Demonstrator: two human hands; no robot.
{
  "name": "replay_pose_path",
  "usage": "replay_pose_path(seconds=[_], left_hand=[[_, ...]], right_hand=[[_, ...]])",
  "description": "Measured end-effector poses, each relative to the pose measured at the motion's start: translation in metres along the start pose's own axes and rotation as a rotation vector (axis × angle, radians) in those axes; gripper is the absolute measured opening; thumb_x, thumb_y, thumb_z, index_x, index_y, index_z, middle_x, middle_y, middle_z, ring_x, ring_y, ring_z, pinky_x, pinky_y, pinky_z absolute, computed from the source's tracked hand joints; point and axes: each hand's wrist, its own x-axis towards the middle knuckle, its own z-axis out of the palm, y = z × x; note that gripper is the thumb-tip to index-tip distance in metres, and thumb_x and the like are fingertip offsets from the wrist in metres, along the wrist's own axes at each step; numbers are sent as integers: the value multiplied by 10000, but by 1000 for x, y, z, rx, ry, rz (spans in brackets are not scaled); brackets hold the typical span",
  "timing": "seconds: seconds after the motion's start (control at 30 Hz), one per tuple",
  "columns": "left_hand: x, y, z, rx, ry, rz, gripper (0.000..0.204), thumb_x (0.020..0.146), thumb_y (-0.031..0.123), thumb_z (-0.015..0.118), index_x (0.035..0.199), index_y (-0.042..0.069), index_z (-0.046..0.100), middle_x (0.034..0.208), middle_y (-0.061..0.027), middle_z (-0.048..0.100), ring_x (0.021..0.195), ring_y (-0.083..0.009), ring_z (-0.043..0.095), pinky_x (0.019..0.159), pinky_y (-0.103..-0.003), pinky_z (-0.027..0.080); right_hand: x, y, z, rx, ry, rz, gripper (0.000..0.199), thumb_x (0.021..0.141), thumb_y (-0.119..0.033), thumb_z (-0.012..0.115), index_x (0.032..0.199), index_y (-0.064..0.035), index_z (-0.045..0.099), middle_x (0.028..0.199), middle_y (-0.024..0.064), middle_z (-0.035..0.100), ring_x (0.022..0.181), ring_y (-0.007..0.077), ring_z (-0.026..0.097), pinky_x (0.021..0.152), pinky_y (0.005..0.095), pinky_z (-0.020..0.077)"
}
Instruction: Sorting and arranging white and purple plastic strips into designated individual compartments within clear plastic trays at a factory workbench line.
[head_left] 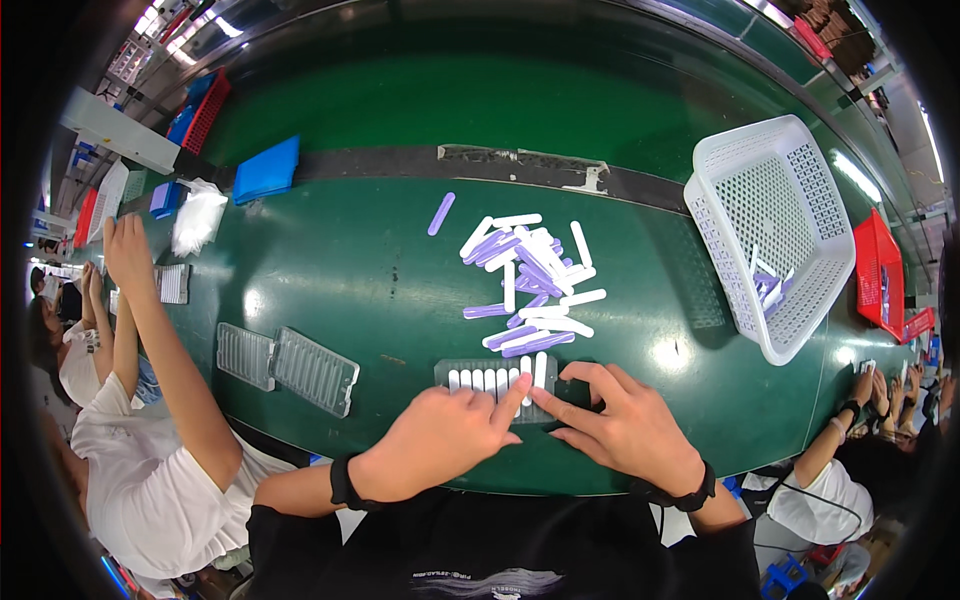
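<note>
A clear slotted tray [490,363] lies on the green table in front of me, with several white round-ended sticks [477,380] side by side in its slots. My left hand [430,440] reaches over the tray, index finger stretched onto a white stick [526,366] toward its right side. From the right, my right hand [630,425] touches the lower end of the sticks there with its index fingertip; its fingers are apart. Neither hand is wrapped round anything. Just beyond the tray, a loose pile of white and lilac sticks [540,262] is spread out. One lilac stick [441,214] lies apart.
Left of my hands lies a clear hinged-looking slotted case in two halves [316,370]. A white basket [706,185] with some sticks stands at right, beside a red bin [868,262]. A blue packet [267,170] and plastic bag [199,215] sit far left. A co-worker's arm [180,370] is close by.
</note>
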Motion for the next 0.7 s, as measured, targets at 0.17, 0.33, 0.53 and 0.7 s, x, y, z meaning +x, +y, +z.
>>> replay_pose_path(seconds=[0.17, 0.33, 0.53, 0.7], left_hand=[[-14, 20, 13, 74, 88, 79, 466, 851, 148, 719, 1302, 30, 697, 685, 45, 507, 623, -101, 573, 561, -258, 486], [-18, 16, 27, -2, 128, 64, 494, 810, 115, 674, 1295, 21, 703, 694, 40, 534, 651, -113, 591, 591, -255, 502], [-15, 26, 34, -175, 338, -98, 495, 771, 145, 695, 1263, 108, 734, 726, 49, 541, 643, -109, 596, 580, -268, 511], [-14, 22, 42, -321, 511, -195, 310, 809, 136, 718, 1115, 171, 757, 761, 27, 610, 677, -145, 636, 580, -295, 528]], right_hand=[[-9, 9, 10, -23, 50, -143, 472, 759, -197, 860, 1215, -287, 775, 1153, 14, 595, 773, 161, 594, 663, 331, 551], [2, 7, 16, 168, 76, -75, 530, 723, -226, 881, 1238, -217, 755, 1216, 45, 611, 955, 249, 614, 815, 396, 549], [15, -7, 25, -13, 189, -56, 711, 720, -295, 888, 1349, -69, 644, 1247, 86, 623, 1117, 319, 590, 945, 445, 506], [26, -11, 28, -51, 290, -41, 666, 656, -290, 925, 1222, -52, 667, 1114, 95, 649, 1039, 317, 616, 872, 436, 523]])
